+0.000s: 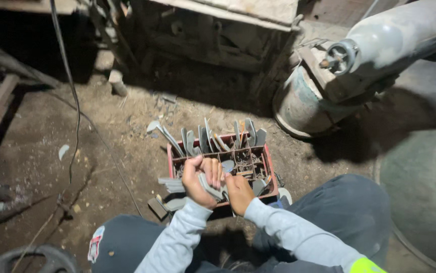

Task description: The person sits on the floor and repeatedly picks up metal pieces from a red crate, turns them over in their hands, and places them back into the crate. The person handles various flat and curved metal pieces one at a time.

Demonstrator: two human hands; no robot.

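Note:
A red plastic crate (270, 171) with several compartments sits on the dirt floor between my knees. Flat grey metal blades (205, 139) stand upright along its far side. My left hand (200, 178) is closed around a bundle of the same grey metal blades (209, 186) at the crate's near left corner. My right hand (238, 193) is beside it, gripping the lower end of that bundle. More blades (171, 185) stick out to the left of the crate.
A grey gas cylinder (395, 38) with a valve leans at the upper right beside a round metal drum (299, 103). A black cable (71, 96) hangs at the left. A dark wheel (31, 259) lies at the bottom left. A wooden workbench stands behind.

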